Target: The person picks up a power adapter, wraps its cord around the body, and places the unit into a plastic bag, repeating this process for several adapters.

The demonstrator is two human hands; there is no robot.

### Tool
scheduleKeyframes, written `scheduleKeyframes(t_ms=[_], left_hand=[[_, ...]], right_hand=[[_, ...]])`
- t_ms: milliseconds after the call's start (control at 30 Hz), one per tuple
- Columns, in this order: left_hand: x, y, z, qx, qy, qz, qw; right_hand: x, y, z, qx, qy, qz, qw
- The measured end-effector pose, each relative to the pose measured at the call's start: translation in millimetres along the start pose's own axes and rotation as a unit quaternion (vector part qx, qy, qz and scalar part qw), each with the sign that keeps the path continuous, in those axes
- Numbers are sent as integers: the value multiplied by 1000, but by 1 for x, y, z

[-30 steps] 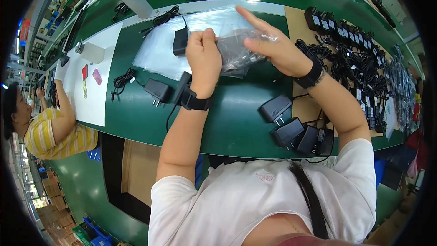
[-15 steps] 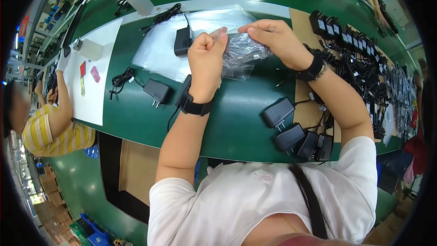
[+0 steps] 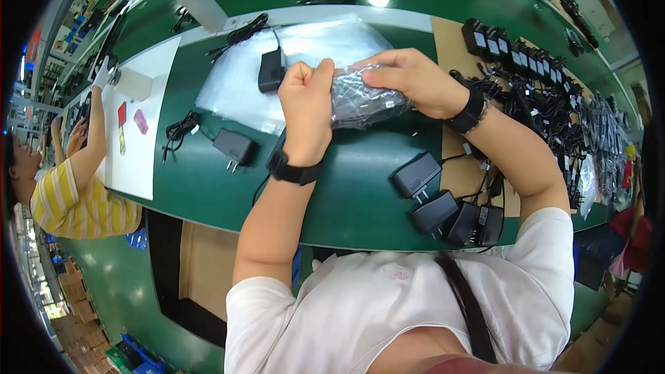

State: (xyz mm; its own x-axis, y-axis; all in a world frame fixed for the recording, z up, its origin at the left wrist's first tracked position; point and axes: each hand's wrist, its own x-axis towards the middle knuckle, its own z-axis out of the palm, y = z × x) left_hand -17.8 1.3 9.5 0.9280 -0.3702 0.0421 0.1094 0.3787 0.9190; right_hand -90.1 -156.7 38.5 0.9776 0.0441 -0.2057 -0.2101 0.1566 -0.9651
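Observation:
A clear plastic bag [image 3: 359,100] with something dark inside is stretched between my hands, crumpled and shiny. My left hand [image 3: 305,107] is closed in a pinch on the bag's left edge. At the other end, my right hand [image 3: 426,86] grips it, thumb on top and fingers behind. Below and beyond the bag lies a stack of flat clear bags [image 3: 239,90] on the green table. A black power adapter [image 3: 271,71] rests on that stack, just left of my left hand. Another adapter [image 3: 233,146] with a coiled cord lies farther left, prongs toward me.
Several black adapters [image 3: 435,212] sit near the table edge at right. Rows of adapters with cords [image 3: 533,62] cover brown cardboard [image 3: 450,48] at far right, beside bagged ones [image 3: 609,138]. At left, a co-worker in a yellow striped shirt [image 3: 86,201] reaches over a white sheet [image 3: 142,166].
Both hands have come slightly nearer to me with the bag. My right thumb now lies across the bag, which shows more of its width. The co-worker's arm has shifted.

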Motion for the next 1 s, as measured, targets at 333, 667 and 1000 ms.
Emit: scheduleKeyframes(t_ms=[333, 667, 1000], left_hand=[[-6, 31, -1, 71, -6, 113, 991], [-4, 25, -8, 176, 17, 205, 963], [6, 13, 5, 187, -6, 235, 954]], right_hand=[[78, -69, -233, -818, 301, -175, 458], [134, -45, -264, -758, 289, 171, 559], [162, -17, -321, -745, 331, -72, 574]])
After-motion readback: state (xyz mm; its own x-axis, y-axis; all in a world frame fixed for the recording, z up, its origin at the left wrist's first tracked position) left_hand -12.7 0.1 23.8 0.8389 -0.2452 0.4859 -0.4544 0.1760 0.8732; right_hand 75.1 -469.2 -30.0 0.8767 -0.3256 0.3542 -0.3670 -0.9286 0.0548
